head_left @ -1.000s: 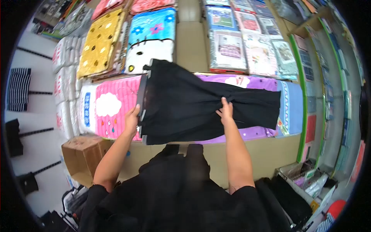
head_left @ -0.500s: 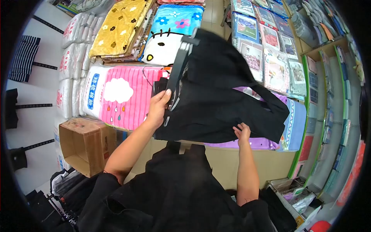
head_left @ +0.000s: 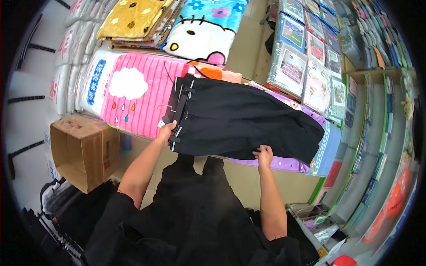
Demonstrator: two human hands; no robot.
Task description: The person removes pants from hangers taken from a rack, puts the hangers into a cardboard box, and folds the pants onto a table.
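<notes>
A black garment (head_left: 248, 117) lies stretched sideways over the pink and purple packs, its waist end at the left. A dark clip hanger (head_left: 181, 108) runs along that end, with its metal hook pointing left over the pink pack. My left hand (head_left: 166, 133) is closed on the hanger near its lower clip. At the garment's front edge, right of the middle, my right hand (head_left: 265, 155) touches the black cloth with its fingers bent; whether it pinches the cloth is too small to tell.
A pink striped pack (head_left: 133, 95) lies at the left, above an open cardboard box (head_left: 84, 150). Folded blankets (head_left: 199, 33) are stacked behind. Packaged bedding (head_left: 290, 66) stands at the back right, shelves (head_left: 368, 146) at the right. A crate (head_left: 310, 221) sits at lower right.
The garment has come down from a raised, tilted pose and now lies flatter over the packs. My left hand has moved left and down with the hanger; my right hand has shifted slightly left.
</notes>
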